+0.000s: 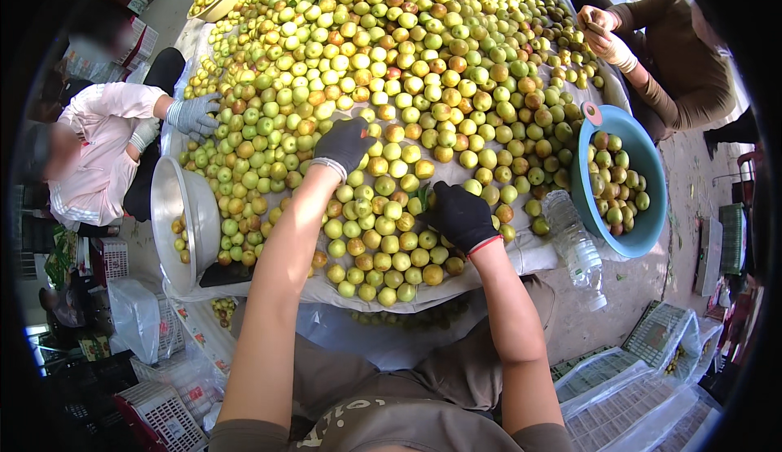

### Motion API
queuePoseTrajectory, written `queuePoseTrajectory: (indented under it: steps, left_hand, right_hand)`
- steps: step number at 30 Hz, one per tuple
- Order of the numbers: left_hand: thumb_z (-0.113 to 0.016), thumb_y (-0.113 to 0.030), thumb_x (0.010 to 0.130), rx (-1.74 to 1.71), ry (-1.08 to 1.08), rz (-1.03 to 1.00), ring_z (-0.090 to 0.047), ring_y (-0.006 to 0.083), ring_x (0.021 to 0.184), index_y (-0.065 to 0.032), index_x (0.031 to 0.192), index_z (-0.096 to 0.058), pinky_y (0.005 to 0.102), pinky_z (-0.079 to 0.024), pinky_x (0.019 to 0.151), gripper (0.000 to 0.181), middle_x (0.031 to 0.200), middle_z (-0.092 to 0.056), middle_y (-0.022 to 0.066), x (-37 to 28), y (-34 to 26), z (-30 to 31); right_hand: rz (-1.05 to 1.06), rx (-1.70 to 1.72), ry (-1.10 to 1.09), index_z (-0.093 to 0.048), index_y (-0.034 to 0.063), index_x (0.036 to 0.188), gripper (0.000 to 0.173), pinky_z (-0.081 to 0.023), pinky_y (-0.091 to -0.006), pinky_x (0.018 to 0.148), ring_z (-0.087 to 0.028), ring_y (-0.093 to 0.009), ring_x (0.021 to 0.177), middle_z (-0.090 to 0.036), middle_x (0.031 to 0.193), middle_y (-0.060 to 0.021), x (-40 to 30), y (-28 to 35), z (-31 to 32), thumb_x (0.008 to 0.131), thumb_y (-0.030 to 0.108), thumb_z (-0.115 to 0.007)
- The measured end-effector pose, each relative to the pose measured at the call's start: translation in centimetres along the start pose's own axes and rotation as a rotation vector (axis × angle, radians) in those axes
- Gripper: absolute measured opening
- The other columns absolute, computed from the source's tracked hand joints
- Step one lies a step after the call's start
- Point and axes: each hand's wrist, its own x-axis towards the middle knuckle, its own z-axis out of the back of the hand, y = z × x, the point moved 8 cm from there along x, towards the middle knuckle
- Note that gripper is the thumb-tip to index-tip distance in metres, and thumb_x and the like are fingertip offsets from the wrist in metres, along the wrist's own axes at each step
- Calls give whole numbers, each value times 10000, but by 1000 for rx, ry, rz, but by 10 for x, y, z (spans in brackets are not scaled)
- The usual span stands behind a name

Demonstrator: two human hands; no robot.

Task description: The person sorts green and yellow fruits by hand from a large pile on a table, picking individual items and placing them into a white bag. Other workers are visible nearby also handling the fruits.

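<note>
Green-yellow jujube-like fruits (pixel 391 229), some blushed red-brown, lie loose over a cloth-covered table (pixel 513 256). My left hand (pixel 344 146), in a dark glove, reaches palm down among them near the middle; something reddish-orange shows at its fingertips, and I cannot tell whether it grips a fruit. To its right and closer to me, my right hand (pixel 459 217), in a black glove with a red cord at the wrist, is among the fruits beside a small green leaf (pixel 423 196). Its fingers are partly hidden, so what it holds does not show.
A metal basin (pixel 198 226) with a few fruits stands left, near a dark flat object (pixel 226 274). A blue basin (pixel 657 207) of fruits and a plastic bottle (pixel 574 247) are right. Co-workers sit on both sides, one gloved hand (pixel 193 116) touching fruits. Crates (pixel 635 391) stand below right.
</note>
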Motion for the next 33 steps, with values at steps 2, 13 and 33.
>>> queuePoseTrajectory:
  steps: [2, 13, 33]
  left_hand:
    - [-662, -233, 827, -428, -50, -87, -604, 244, 1039, -57, 1184, -578, 352, -485, 892, 407, 1118, -633, 133, -29, 26, -2]
    - [-363, -479, 1007, -1585, 218, 20, -514, 80, 561, -22, 1175, -541, 214, -386, 464, 519, 791, -607, 34, -188, 30, -24]
    - [-590, -407, 935, -1496, 334, 121, -552, 71, 642, -20, 1046, -597, 208, -441, 557, 403, 805, -581, 0, -170, 2, -78]
  right_hand:
    - [43, -4, -103, -575, 118, 937, 257, -512, -434, 654, -625, -313, 779, -610, 860, -109, 3, 13, 3, 771, 275, -691]
    - [322, 102, -226, -690, 55, 852, 217, -499, -395, 721, -622, -310, 825, -667, 887, -116, 14, 20, -12, 687, 183, -745]
    - [431, 528, -61, -541, 149, 1307, 515, -516, -395, 671, -634, -316, 799, -600, 987, -124, -35, 88, -16, 820, 222, -691]
